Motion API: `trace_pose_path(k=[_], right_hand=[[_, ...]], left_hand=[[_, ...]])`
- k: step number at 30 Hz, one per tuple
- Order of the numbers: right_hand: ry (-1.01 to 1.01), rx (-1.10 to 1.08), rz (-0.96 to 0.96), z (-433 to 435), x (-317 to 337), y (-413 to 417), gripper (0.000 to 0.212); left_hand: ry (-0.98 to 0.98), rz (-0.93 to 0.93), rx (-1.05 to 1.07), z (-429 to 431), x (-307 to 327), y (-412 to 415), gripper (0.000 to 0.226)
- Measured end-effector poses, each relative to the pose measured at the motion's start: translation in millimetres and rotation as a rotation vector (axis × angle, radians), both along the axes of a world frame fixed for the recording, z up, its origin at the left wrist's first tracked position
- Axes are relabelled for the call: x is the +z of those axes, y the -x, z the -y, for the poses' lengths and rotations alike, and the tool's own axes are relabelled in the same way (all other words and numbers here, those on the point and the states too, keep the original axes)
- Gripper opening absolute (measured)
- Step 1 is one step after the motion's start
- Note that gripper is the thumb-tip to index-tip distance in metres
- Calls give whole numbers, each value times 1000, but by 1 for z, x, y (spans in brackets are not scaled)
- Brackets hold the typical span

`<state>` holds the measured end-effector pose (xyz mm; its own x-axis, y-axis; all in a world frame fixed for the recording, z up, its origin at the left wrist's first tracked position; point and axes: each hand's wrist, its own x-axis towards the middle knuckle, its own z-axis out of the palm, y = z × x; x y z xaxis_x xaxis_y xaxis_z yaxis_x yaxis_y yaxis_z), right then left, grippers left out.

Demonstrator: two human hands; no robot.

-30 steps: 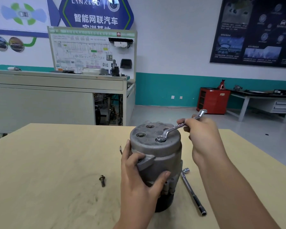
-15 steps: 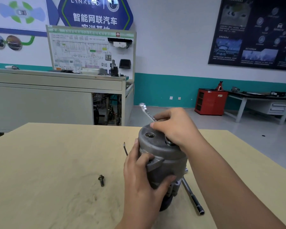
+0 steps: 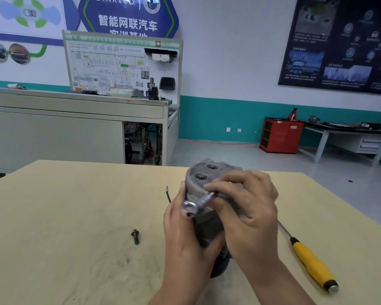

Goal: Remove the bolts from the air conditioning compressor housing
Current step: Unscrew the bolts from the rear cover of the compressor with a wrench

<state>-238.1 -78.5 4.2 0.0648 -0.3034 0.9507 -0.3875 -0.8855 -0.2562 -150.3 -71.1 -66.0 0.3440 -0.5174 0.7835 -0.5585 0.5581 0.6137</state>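
Tabletop (image 3: 53, 216), bolt (image 3: 135, 236) left, screwdriver (image 3: 312, 263) right, hands (image 3: 185, 230) (image 3: 249, 214) gripping wrench (image 3: 201, 201), covering compressor (image 3: 198, 172)

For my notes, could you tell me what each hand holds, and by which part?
Right hand grips the wrench by its shank, ring end free; left hand grips the compressor housing by its side.

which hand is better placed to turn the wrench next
Right: the right hand grips the wrench over the compressor, while the left hand holds the compressor's side, steadying it.
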Motion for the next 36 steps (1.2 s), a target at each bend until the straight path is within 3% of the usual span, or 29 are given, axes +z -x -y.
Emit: trace_pose_path(k=[3,6,11,14,18,24,30,36], right_hand=[[161,-123,81,7,-18,8,12],[119,-82,219,10,-30,14,15],[-316,-24,678,15,-24,14,20],[-624,14,771,34,-6,23,23],[-942,49,557,50,32,25,17],[-1026,-81,21,62,56,4,24],[-714,-301,-335,49,61,-9,15],[-374,-199,-344,37,43,-2,21]], left_hand=[[25,20,-14,2,0,0,60],[20,47,-8,4,-3,0,58],[39,45,3,4,-6,-1,61],[43,31,-15,1,-6,-1,60],[38,19,-27,-1,-5,-2,66],[45,15,-13,-2,-3,-1,59],[39,31,15,-2,-1,0,60],[53,33,19,-1,-2,0,61]])
